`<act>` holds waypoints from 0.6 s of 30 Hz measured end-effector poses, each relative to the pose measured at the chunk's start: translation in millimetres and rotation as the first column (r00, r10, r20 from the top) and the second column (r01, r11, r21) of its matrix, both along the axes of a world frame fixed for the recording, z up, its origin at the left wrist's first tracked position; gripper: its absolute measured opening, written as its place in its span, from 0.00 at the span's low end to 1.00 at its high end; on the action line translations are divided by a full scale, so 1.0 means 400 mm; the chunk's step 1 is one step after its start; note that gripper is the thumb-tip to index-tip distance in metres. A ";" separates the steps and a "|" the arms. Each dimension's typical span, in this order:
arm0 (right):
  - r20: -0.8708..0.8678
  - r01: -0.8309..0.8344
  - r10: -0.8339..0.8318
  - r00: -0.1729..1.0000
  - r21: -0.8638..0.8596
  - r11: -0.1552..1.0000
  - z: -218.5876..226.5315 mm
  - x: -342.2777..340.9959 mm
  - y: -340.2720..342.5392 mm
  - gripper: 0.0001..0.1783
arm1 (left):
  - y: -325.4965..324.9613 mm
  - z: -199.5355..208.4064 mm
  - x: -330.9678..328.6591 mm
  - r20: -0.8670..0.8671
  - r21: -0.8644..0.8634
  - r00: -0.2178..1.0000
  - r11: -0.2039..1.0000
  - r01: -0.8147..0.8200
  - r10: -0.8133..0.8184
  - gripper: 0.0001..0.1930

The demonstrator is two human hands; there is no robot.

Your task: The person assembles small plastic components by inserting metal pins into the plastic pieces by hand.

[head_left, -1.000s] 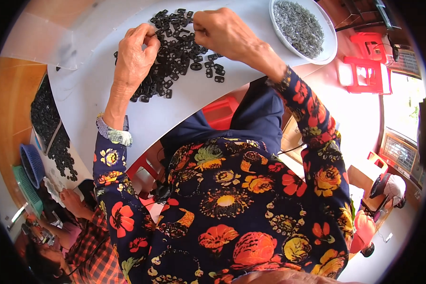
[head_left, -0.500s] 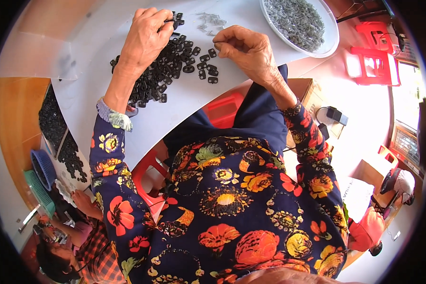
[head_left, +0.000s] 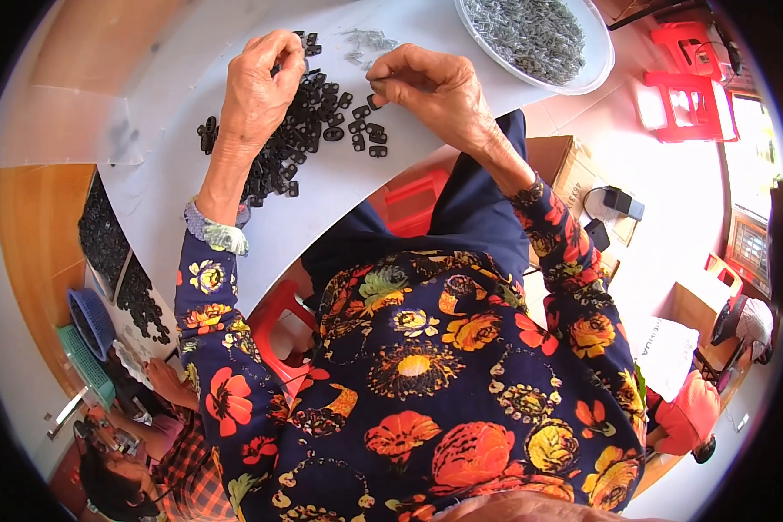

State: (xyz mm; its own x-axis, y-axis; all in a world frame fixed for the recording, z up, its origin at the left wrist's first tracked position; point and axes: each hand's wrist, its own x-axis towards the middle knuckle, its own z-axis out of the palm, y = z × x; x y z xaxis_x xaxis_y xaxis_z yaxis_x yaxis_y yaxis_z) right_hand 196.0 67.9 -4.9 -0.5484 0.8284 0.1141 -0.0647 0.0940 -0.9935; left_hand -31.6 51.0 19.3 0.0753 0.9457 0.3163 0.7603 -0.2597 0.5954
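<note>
Over the left part of a pile of small black plastic parts (head_left: 280,150), my left hand (head_left: 263,87) is closed in a pinch. A dark spot shows between its thumb and forefinger, too small to name. My right hand (head_left: 439,94) pinches thumb against forefinger just right of the pile; whatever lies between those fingertips is hidden. Below its fingertips several loose black parts (head_left: 368,132) lie apart from the pile. Small clear pieces (head_left: 365,42) are scattered on the table beyond and between both hands.
A white tub (head_left: 602,65) of clear pieces stands at the far right of the white table (head_left: 322,196). Red stools (head_left: 689,104), a cardboard box (head_left: 574,178) and another red stool (head_left: 278,326) surround it. People sit lower left and right, near blue and green baskets (head_left: 85,365).
My left hand has drawn back toward me and a little left, away from the black parts at the pile's far end. My right hand has shifted slightly left, still pinched.
</note>
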 end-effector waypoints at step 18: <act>-0.006 0.087 -0.087 0.996 0.050 0.995 -0.005 -0.007 -0.001 0.07 | 0.002 0.009 -0.040 -0.341 -0.063 0.931 0.992 0.111 -0.126 0.11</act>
